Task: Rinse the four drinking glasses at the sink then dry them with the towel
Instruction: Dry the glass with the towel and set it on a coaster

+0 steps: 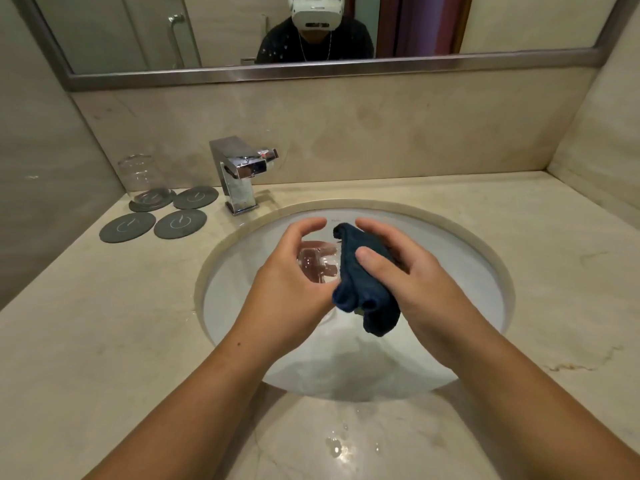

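Over the white sink basin [450, 271], my left hand [287, 275] grips a clear drinking glass [317, 263] lying on its side, its mouth towards the right. My right hand [412, 271] holds a dark blue towel [360, 282] bunched against the glass's open end, thumb on top of the cloth. A second clear glass [142, 178] stands upside down on a grey coaster [150, 200] at the back left of the counter. No other glasses are in view.
Three bare grey round coasters [180, 223] lie on the beige stone counter [104, 323] left of the chrome tap [239, 174]. Water drops [337, 445] sit on the counter's front edge. A mirror [311, 29] spans the wall behind.
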A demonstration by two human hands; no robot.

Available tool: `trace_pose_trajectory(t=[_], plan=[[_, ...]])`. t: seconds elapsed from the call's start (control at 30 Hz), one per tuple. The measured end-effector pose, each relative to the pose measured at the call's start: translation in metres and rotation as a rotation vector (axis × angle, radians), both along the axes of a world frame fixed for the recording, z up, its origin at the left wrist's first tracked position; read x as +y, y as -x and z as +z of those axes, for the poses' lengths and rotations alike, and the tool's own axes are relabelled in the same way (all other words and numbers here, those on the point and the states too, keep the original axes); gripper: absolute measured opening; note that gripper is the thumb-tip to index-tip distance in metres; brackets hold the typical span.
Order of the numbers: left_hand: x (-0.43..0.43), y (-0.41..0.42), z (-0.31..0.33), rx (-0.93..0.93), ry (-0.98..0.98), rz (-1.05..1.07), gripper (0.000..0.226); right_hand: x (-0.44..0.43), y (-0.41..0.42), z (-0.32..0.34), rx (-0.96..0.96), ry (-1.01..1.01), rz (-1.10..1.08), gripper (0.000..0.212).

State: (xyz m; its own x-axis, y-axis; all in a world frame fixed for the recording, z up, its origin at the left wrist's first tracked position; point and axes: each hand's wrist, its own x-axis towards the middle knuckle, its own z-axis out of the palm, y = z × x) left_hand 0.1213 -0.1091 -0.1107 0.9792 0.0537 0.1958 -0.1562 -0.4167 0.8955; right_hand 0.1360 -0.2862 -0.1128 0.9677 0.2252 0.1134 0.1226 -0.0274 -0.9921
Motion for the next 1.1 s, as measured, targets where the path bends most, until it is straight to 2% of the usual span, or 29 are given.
trace_pose_trajectory(t=[0.1,0.2,0.3,0.47,0.6,0.7,0.83,0.97,1.1], plan=[[0.001,0.003,0.002,0.029,0.046,-0.084,0.081,0.003,-0.001,-0.002,0.194,-0.084,0.046,0.03],[0.004,0.005,0.004,0.075,0.115,-0.156,0.069,-0.002,-0.003,0.0,0.253,-0.185,0.032,0.031],[0.004,0.004,0.001,0.06,0.086,-0.172,0.065,-0.008,-0.003,0.001,0.183,-0.177,0.026,0.032],[0.007,0.003,0.003,0.019,0.043,-0.148,0.059,-0.007,0.005,0.002,-0.074,0.109,-0.06,0.039],[0.011,0.006,0.005,-0.036,-0.065,-0.166,0.064,-0.001,0.008,0.008,-0.052,0.041,-0.075,0.028],[0.008,0.009,0.006,-0.08,-0.144,-0.202,0.066,0.0,0.005,0.008,0.056,-0.077,-0.097,0.018],[0.004,0.014,0.007,-0.152,-0.273,-0.268,0.071,-0.007,-0.006,0.002,0.292,-0.153,-0.094,0.031],[0.003,0.012,0.005,-0.107,-0.234,-0.275,0.084,-0.011,-0.009,-0.002,0.437,-0.229,-0.054,0.045],[0.003,0.01,0.007,-0.085,-0.218,-0.152,0.087,-0.011,-0.007,0.001,0.45,-0.353,-0.068,0.037]])
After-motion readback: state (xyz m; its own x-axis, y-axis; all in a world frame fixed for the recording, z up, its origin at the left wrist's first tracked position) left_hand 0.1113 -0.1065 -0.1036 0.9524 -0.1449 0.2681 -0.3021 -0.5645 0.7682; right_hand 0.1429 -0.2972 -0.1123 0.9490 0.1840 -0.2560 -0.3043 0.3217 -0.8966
